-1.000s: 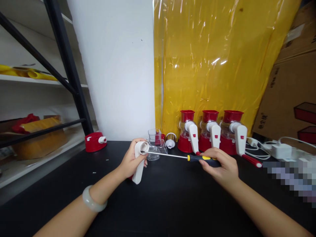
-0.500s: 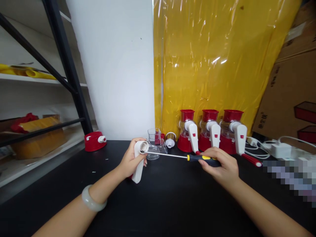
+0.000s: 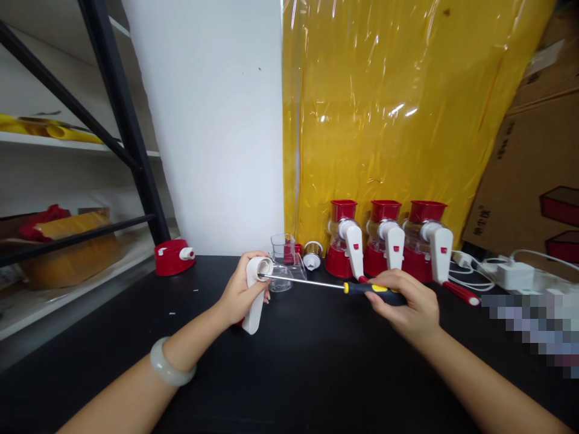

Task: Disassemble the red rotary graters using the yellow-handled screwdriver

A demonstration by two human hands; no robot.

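A worker's left hand [image 3: 237, 298] grips a white crank [image 3: 254, 313] above a black table [image 3: 325, 380], its socket [image 3: 266, 264] turned toward the right hand [image 3: 409, 301], which is wrapped around the handle of a driver [image 3: 382, 294]. The driver lies to the right of the crank, its long axis running nearly sideways, with the steel shaft [image 3: 307, 281] dipping slightly from the socket toward the grip. The crank's own length drops from that socket down and a little left, so the two stand roughly crosswise. The shaft's tip is at the socket's mouth; how deep it sits, and what it meets inside, cannot be told. The left hand is the nearer to the socket, thumb across the crank's near side and fingers around behind; the right is well apart, at the driver's far end. Just behind the crank stands a clear body [image 3: 283, 244], with a metal drum [image 3: 313, 256] beyond it to the right. Three graters [image 3: 386, 247] line up farther right of the crank; a red base [image 3: 169, 260] sits well to its left.
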